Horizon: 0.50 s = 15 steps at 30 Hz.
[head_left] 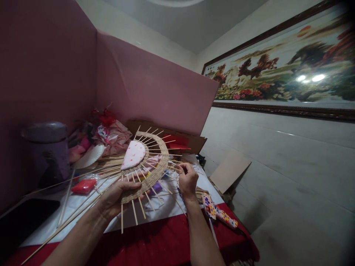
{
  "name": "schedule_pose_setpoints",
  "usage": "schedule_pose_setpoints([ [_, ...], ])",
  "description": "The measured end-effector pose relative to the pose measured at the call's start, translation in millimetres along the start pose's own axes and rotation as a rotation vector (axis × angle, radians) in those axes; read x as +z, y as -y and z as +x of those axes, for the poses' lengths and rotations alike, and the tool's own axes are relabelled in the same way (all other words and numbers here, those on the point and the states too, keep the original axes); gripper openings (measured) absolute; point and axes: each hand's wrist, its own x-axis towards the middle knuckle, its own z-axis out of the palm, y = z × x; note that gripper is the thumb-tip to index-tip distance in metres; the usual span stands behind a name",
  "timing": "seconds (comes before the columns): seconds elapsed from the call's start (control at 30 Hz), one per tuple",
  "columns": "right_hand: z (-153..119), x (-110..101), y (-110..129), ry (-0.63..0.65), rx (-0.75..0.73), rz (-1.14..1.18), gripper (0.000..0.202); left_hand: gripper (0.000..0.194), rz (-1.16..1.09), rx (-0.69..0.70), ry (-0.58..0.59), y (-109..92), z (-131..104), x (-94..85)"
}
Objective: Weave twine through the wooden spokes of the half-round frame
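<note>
At the view's centre tilts the woven fan (pixel 163 162); at its eight o'clock, the left hand (pixel 123 190) grasps it, thumb above, fingers beneath; at three o'clock, the right hand (pixel 188 180), forearm steep, pinches a thin strand (pixel 173 167).

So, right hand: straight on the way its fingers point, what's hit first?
Most likely the woven fan, at the sticks along its curved edge. The right hand points left at that edge and seems to pinch a stick there; depth is unclear from one view.
</note>
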Motion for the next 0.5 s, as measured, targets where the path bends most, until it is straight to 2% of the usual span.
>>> schedule_pose_setpoints([
  [0.17, 0.7, -1.5, 0.4, -0.052, -0.111, -0.074, 0.015, 0.061, 0.03, -0.003, 0.004, -2.9, -0.5, -2.0],
  [0.5, 1.1, -3.3, 1.9, -0.091, -0.201, -0.046, 0.015, 0.061, 0.061, -0.015, -0.002, -11.2, -1.3, -9.4],
])
